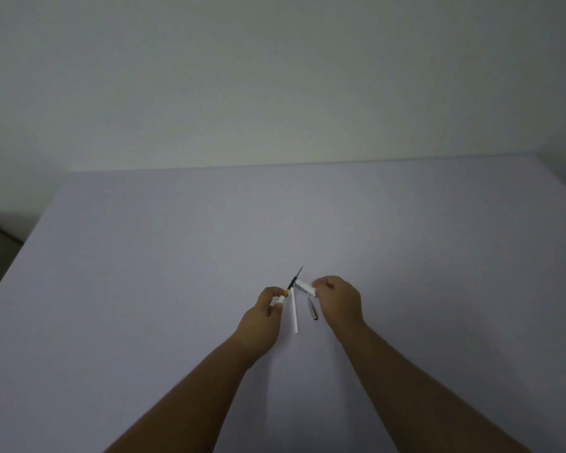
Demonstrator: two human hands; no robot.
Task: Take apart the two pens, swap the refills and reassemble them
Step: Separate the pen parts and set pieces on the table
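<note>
My left hand pinches the white end of a pen part whose dark refill, with a yellow band and a thin metal tip, points up and to the right. My right hand grips a short white pen barrel piece just right of that refill, close to its shaft. On the table between my hands lie a long thin white tube and a small silver metal cone tip. Other pen parts may be hidden inside my fists.
The work happens on a pale grey-lilac table whose far edge meets a plain white wall. The table's left edge drops to a dark floor area.
</note>
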